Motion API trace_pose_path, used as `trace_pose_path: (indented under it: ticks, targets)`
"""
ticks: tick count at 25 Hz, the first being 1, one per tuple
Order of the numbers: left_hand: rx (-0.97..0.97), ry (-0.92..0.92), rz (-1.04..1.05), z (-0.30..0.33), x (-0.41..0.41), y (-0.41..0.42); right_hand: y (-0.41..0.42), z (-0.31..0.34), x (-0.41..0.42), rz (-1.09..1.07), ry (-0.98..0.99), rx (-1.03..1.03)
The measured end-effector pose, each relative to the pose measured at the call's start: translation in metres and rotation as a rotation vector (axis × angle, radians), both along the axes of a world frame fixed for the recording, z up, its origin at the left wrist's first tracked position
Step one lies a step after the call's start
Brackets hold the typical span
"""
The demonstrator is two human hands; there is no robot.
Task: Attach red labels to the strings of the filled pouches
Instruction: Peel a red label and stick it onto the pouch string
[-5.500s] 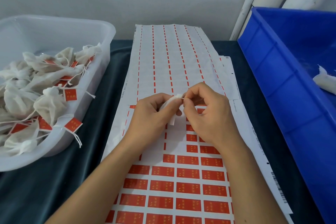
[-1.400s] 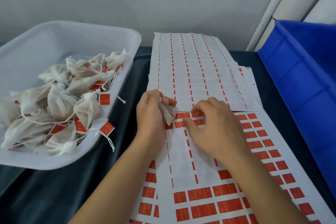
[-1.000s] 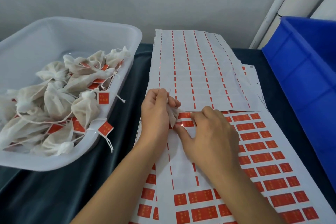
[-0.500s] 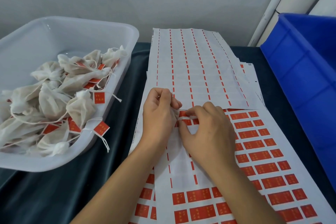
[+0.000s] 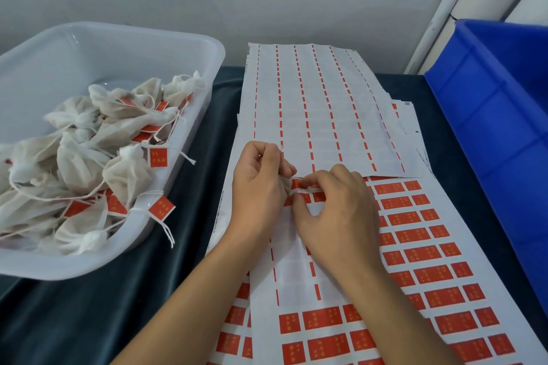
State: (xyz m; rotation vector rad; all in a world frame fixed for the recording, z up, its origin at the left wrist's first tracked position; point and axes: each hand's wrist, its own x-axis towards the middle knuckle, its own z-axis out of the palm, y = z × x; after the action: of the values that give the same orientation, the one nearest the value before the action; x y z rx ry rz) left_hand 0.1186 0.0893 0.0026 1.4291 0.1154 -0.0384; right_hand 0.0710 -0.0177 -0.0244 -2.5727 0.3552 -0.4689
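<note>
On the dark tabletop [image 5: 89,320], the left hand [image 5: 258,192] curls around a small white pouch [image 5: 284,187]; the right hand [image 5: 335,213], fingers bent, pinches a red label [image 5: 296,184] on the sheet [image 5: 430,246].

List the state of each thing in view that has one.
left hand: grips a pouch
pouch: bunched, mostly hidden
right hand: fingers curled, picking at a red label
label sheet: partly peeled
used sheet: stripped
white tub: holds labelled pouches
blue bin: contents unseen
</note>
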Motion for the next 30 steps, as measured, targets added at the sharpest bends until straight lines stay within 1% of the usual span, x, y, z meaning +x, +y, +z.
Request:
trace_pose_path:
  ticks: [4, 11, 19, 22, 25, 30]
  targets:
    - [0.043, -0.018, 0.004, -0.002, 0.001, -0.001, -0.001, 0.0, 0.0, -0.003, -0.003, 0.018]
    - [0.039, -0.03, 0.004, -0.002, 0.0, 0.0, -0.004, 0.003, 0.0, 0.025, 0.016, 0.051]
    - [0.031, -0.019, 0.036, -0.003, 0.0, -0.001, -0.009, 0.004, -0.001, 0.05, -0.028, 0.118]
    - [-0.02, -0.008, 0.035, -0.003, 0.0, -0.002, -0.004, 0.006, -0.004, 0.064, 0.006, 0.0]
    - [-0.012, -0.022, 0.03, -0.002, 0.0, -0.002, 0.001, 0.006, -0.003, 0.048, 0.049, -0.103]
    - [-0.03, -0.035, 0.014, -0.001, -0.001, -0.003, 0.005, 0.008, -0.003, 0.034, 0.073, -0.101]
